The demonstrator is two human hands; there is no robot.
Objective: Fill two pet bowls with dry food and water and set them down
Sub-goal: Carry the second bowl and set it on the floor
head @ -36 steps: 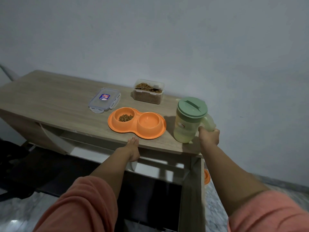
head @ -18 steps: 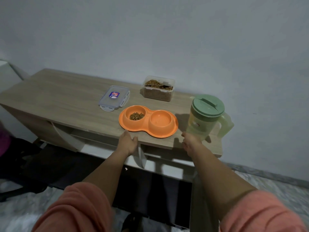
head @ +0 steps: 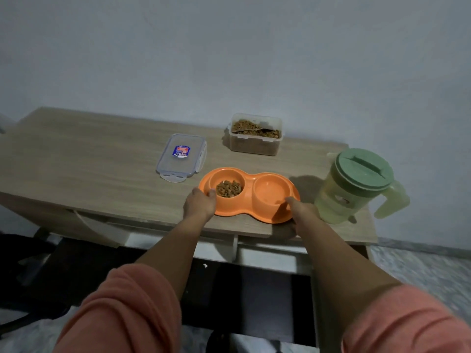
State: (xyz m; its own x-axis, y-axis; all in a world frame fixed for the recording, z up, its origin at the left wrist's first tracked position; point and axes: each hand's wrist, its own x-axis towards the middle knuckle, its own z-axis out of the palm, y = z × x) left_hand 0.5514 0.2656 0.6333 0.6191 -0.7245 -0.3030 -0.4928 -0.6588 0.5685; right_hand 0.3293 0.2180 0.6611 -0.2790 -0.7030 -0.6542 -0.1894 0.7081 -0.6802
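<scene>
1. Head view: orange plastic double pet bowl [head: 251, 174] sits near the front edge of the light wood-grain table [head: 76, 159].
2. Left hand [head: 200, 205] pinches the bowl's left rim, thumb over the lip; right hand [head: 299, 210] grips the right rim, fingers curled round it.
3. Well by the left hand holds brown dry kibble [head: 228, 188]; well by the right hand looks wet, water level unclear.
4. Just right of the right hand: translucent pale-green plastic jug with green lid [head: 354, 184], upright, liquid inside.
5. Beyond the grip: clear rectangular plastic tub [head: 255, 135], open, full of kibble.
6. Beyond the left hand: clear snap-lock lid [head: 181, 156] lying flat, blue-and-red label, text unreadable.
</scene>
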